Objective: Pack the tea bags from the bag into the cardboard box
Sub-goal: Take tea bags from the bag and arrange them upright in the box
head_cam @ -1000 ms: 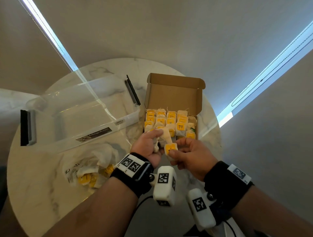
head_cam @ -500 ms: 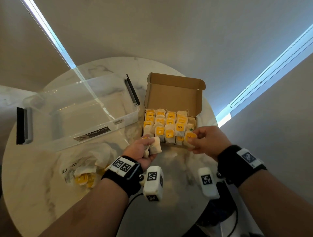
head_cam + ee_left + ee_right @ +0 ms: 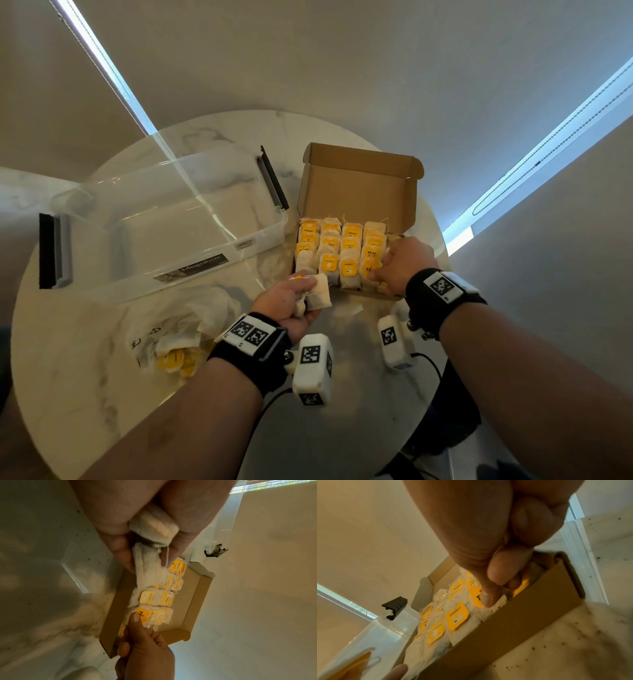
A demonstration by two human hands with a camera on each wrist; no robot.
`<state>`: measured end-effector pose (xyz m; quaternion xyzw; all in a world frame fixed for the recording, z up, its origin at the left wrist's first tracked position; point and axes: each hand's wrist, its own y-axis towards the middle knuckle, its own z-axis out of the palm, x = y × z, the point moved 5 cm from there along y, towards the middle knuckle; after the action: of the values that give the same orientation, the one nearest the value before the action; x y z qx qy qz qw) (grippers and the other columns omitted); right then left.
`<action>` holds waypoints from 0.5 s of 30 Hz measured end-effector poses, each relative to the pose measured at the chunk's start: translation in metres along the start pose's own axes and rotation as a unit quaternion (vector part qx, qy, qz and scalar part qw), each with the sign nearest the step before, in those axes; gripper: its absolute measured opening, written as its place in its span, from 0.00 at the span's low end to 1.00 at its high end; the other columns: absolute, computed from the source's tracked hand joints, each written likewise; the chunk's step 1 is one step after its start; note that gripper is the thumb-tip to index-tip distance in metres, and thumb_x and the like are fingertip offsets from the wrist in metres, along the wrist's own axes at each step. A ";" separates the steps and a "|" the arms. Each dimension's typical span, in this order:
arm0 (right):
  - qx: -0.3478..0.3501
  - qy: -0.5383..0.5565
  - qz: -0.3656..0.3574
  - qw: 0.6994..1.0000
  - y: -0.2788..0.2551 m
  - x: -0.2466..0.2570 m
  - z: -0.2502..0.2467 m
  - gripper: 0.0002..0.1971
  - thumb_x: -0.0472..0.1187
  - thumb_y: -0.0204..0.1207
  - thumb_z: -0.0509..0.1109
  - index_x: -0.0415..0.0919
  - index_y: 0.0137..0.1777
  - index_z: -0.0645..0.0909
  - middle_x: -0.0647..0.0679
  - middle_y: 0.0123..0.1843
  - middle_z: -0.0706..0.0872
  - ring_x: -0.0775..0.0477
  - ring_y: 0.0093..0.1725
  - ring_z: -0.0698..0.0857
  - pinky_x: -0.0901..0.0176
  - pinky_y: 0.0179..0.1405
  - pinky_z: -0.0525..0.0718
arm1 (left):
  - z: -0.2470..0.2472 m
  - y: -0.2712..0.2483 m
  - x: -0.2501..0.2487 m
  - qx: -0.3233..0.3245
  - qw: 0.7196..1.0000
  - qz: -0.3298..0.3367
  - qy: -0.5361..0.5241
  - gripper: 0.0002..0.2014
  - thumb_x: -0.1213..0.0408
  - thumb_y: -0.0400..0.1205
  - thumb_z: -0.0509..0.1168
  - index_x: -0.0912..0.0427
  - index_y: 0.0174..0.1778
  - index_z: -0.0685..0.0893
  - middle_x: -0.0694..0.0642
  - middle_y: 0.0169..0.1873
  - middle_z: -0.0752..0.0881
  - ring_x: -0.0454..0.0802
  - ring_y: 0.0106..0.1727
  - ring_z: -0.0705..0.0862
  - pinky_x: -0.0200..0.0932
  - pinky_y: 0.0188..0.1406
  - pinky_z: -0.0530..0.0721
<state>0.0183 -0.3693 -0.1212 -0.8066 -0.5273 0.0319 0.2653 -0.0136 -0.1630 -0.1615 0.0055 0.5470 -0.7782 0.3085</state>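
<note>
The open cardboard box stands at mid-table, holding rows of tea bags with yellow tags. My right hand is at the box's near right corner. Its thumb lies on a tea bag with a "T" tag, and its curled fingers pinch that bag down into the corner. My left hand hovers just in front of the box's near left edge. It grips two loose tea bags, seen close in the left wrist view. The crumpled white plastic bag with more yellow-tagged tea bags lies to the left.
A clear plastic bin with black handles stands left of the box on the round marble table. Dark tea specks dot the tabletop around the box. The table edge runs close behind and to the right of the box.
My right hand carried a tea bag from beside my left hand to the box's near right corner and now pushes it in. My left hand stayed put, still holding its tea bags.
</note>
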 end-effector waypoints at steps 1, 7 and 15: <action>-0.007 -0.007 -0.008 1.000 -0.003 0.001 -0.004 0.18 0.54 0.70 0.80 0.39 0.46 0.84 0.46 0.44 0.87 0.45 0.48 0.86 0.50 0.50 0.87 | 0.001 -0.001 0.000 0.004 1.000 0.002 -0.003 0.06 0.74 0.84 0.64 0.59 0.50 0.81 0.60 0.43 0.85 0.53 0.41 0.85 0.46 0.28 0.90; -0.010 0.226 -0.074 0.971 -0.039 0.022 -0.015 0.14 0.55 0.73 0.78 0.44 0.38 0.86 0.49 0.34 0.87 0.51 0.35 0.85 0.59 0.33 0.79 | 0.018 -0.012 0.001 0.078 0.997 0.020 0.009 0.09 0.72 0.84 0.65 0.61 0.58 0.83 0.57 0.37 0.91 0.50 0.37 0.89 0.44 0.31 0.90; 0.067 0.455 -0.026 0.887 -0.054 0.016 0.006 0.06 0.29 0.74 0.77 0.39 0.44 0.84 0.40 0.32 0.86 0.47 0.26 0.83 0.56 0.25 0.82 | 0.032 -0.023 0.010 0.130 0.989 0.027 0.068 0.09 0.72 0.82 0.66 0.59 0.56 0.82 0.57 0.43 0.90 0.52 0.43 0.91 0.45 0.34 0.90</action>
<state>-0.0220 -0.3364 -0.0977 -0.6991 -0.3658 -0.3103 0.5303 -0.0219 -0.1902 -0.1328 0.1135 0.4602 -0.8320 0.2883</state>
